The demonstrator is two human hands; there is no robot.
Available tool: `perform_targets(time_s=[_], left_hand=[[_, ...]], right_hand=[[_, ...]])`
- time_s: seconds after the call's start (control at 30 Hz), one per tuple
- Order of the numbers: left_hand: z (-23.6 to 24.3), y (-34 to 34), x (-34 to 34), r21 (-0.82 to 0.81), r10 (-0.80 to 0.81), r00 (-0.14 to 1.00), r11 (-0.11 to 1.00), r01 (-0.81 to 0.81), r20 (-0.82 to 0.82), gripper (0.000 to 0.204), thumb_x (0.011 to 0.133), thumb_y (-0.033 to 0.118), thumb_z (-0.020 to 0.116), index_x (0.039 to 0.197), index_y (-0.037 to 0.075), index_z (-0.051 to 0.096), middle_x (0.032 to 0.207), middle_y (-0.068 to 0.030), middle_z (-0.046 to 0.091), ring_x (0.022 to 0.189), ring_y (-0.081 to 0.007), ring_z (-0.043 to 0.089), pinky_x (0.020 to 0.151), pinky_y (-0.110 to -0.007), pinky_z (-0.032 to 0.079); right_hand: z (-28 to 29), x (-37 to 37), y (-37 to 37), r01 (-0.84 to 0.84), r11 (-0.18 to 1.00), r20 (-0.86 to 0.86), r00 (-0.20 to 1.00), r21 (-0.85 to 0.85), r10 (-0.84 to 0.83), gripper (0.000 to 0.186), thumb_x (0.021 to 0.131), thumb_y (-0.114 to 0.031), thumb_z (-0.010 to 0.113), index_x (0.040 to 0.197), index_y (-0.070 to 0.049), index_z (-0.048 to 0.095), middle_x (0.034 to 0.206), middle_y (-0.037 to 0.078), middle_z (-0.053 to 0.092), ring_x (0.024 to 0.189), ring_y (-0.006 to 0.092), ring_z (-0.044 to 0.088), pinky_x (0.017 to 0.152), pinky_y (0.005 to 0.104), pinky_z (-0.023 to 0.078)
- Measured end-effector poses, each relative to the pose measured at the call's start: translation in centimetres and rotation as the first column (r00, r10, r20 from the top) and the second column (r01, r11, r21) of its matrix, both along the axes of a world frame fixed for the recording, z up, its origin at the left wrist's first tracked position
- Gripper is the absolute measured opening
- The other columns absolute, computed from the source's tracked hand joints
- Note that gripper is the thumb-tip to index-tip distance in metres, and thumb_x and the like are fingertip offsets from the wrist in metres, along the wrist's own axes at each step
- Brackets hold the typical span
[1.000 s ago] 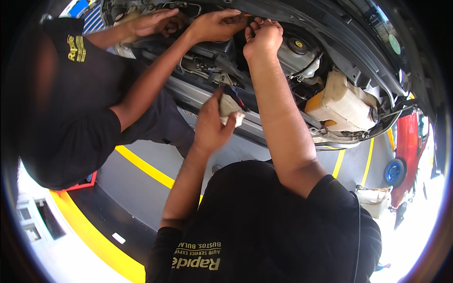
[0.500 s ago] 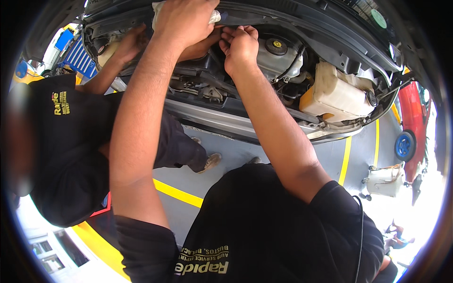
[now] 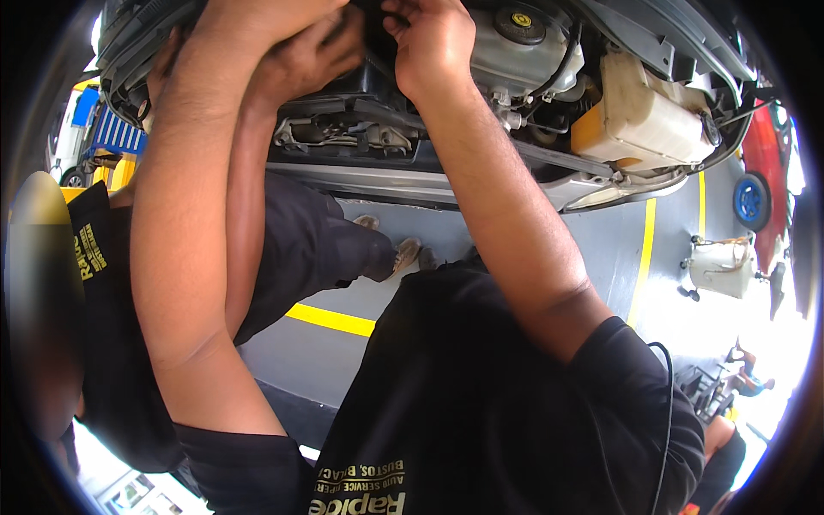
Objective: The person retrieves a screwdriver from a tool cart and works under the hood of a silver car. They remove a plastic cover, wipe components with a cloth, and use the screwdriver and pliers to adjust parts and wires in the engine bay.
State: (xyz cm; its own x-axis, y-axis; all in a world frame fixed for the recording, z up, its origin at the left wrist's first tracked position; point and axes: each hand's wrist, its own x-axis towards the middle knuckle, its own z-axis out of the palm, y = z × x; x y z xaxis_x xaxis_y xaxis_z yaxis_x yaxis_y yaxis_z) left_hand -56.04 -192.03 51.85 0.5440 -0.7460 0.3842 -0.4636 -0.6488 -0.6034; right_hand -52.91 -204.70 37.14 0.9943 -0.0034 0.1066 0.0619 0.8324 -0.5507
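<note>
My left hand (image 3: 273, 15) reaches over the engine bay at the top edge of the picture, its fingers cut off, so their grip is hidden. Right beside it, partly under my forearm, is a co-worker's blurred hand (image 3: 316, 58). My right hand (image 3: 436, 45) is up at the same edge, with fingers curled together above a dark part of the bay. Anything pinched in them is too hidden to name. Nearest to its right stands a translucent fluid reservoir (image 3: 487, 53) with a black cap (image 3: 520, 26) bearing a yellow mark.
A yellowed plastic tank (image 3: 657, 129) sits at the bay's right corner. Along the near side runs the car's grey front edge (image 3: 369, 182). A co-worker in black (image 3: 292, 249) stands close on my left. Farther right are a white wheeled container (image 3: 723, 266) and a red car (image 3: 762, 146).
The view has shifted, so the engine bay sits higher in the picture. The co-worker's hand has come up beside my left hand. The white cloth by my left hand has gone out of view.
</note>
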Motion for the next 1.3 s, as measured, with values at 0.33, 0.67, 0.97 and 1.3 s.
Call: perform_targets(time_s=[0.33, 0.67, 0.97, 1.3], left_hand=[[-5.6, -1.8, -5.2, -0.63, 0.101, 0.989, 0.762, -0.149, -0.113, 0.022, 0.081, 0.003, 0.072, 0.102, 0.002, 0.074, 0.106, -0.0152, 0.074, 0.102, -0.038, 0.07, 0.089, -0.045, 0.057], [-13.6, -3.1, -0.8, -0.818, 0.036, 0.991, 0.569, 0.086, 0.129, 0.036, 0.083, -0.004, 0.067, 0.118, -0.006, 0.072, 0.12, -0.0289, 0.072, 0.114, -0.0466, 0.068, 0.097, -0.051, 0.056], [-13.2, -2.5, 1.4, -0.922, -0.202, 0.979, 0.379, 0.084, 0.006, 0.025, 0.086, -0.001, 0.063, 0.109, -0.008, 0.073, 0.101, -0.0284, 0.071, 0.097, -0.0473, 0.07, 0.085, -0.049, 0.055], [-12.1, -1.9, 1.7, -0.958, -0.296, 0.95, 0.286, -0.007, -0.095, 0.019, 0.099, 0.008, 0.071, 0.09, -0.008, 0.072, 0.078, -0.0225, 0.074, 0.069, -0.0286, 0.074, 0.063, -0.039, 0.053]], right_hand=[[0.3, 0.0, 0.5, 0.163, 0.948, 0.078, 0.986, -0.273, -0.147, 0.031, 0.116, -0.025, 0.047, 0.098, -0.005, 0.063, 0.075, 0.001, 0.057, 0.063, 0.0109, 0.052, 0.056, 0.0286, 0.043], [0.7, 0.2, -0.4, 0.254, 0.878, 0.138, 0.967, -0.405, -0.216, 0.026, 0.111, -0.013, 0.05, 0.121, 0.003, 0.068, 0.1, 0.008, 0.071, 0.086, 0.0163, 0.062, 0.077, 0.0313, 0.051], [0.7, 0.1, -0.1, 0.234, 0.878, 0.113, 0.972, -0.418, -0.205, 0.023, 0.112, -0.013, 0.049, 0.114, 0.0, 0.068, 0.083, 0.001, 0.063, 0.069, 0.011, 0.054, 0.064, 0.0309, 0.045], [0.6, 0.3, -0.5, 0.222, 0.858, 0.102, 0.975, -0.463, -0.197, 0.02, 0.111, -0.01, 0.05, 0.103, 0.001, 0.065, 0.079, 0.006, 0.063, 0.069, 0.0166, 0.058, 0.064, 0.0317, 0.046]])
